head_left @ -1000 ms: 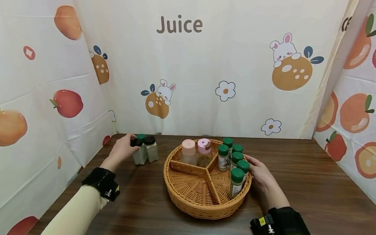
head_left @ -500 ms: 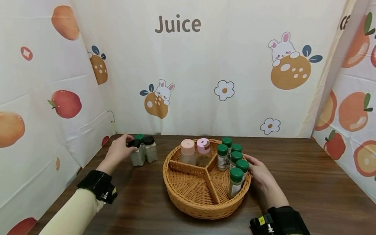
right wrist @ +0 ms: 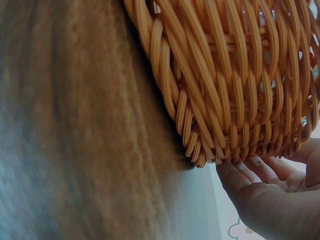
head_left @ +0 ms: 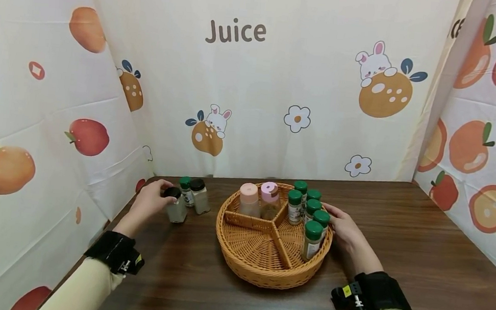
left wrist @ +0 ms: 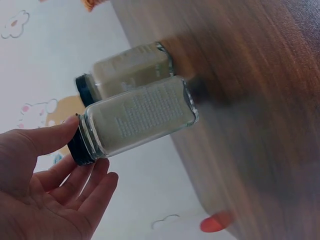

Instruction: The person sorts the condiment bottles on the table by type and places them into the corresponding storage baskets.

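My left hand (head_left: 150, 199) pinches the black cap of a square glass spice jar (head_left: 176, 211) between thumb and fingers. Pale powder fills this jar (left wrist: 140, 115), which stays nearly upright, its base close to the tabletop. Just behind it stand a second black-capped spice jar (head_left: 200, 200) and a green-capped one (head_left: 186, 192). At the right side of a round, divided wicker basket (head_left: 270, 277), my right hand (head_left: 348, 232) rests its fingers against the outer wall. In the right wrist view, extended fingers (right wrist: 250, 175) touch the weave.
Several green-capped spice jars (head_left: 311, 242) occupy the basket's right compartment. A pink-capped bottle (head_left: 249, 202) and a lilac-capped bottle (head_left: 269, 203) stand in the back left one. Printed cloth (head_left: 258, 87) hangs behind the brown table (head_left: 422, 239) and along both sides.
My left hand has drawn the pinched jar left and toward me, away from the other two jars, so the green-capped one shows more. The right hand and basket stay in place.
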